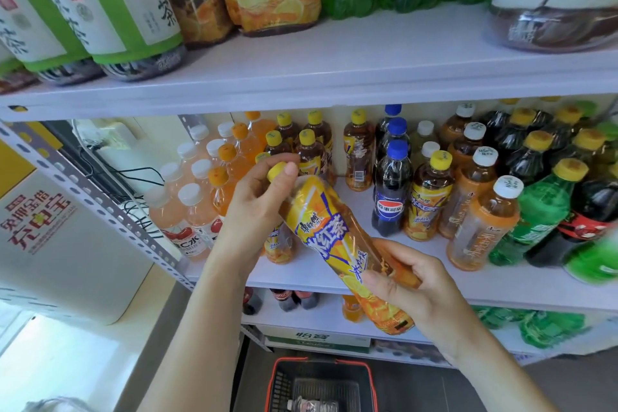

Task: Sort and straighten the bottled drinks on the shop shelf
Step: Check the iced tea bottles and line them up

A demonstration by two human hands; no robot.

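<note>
Below our hands, a red basket on the floor w/ a clear bottle lying in it. Our right hand is clamped round the base end of a yellow iced tea bottle, tilted, cap up-left; left hand grips its neck, thumb on the yellow cap. Beyond the hands, the middle shelf: matching tea bottles right of the held one, a Pepsi bottle between, pale pink drinks left. Above, big bottles on the top shelf.
</note>
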